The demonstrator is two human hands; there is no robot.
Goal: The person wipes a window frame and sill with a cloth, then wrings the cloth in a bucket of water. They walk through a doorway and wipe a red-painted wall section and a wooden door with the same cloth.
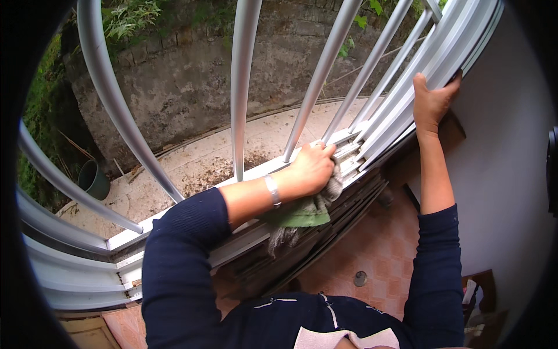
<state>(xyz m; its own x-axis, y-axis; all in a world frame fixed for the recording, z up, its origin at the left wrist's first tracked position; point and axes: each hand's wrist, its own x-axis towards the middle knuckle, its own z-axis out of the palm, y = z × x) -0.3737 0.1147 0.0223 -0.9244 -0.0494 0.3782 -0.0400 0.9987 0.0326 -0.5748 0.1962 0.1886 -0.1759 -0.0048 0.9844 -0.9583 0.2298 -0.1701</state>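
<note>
My left hand (311, 168) grips a grey and green cloth (305, 213) and presses it on the white window sill track (348, 161), close to the foot of a metal bar. Part of the cloth hangs over the inner edge of the sill. Farther right and higher up, my right hand (431, 102) holds the edge of the white sliding window frame (401, 111), thumb on the near face and fingers around the far side. Silvery window bars (242, 87) rise along the outer side of the sill.
Outside lie a dirty tiled ledge (205, 165), a weathered wall (174, 91) and a dark green bucket (94, 179). Below the sill, dark boards (340, 218) lean over a reddish tiled floor (388, 248) with a round drain cover (360, 278). A pale wall (501, 174) stands at the right.
</note>
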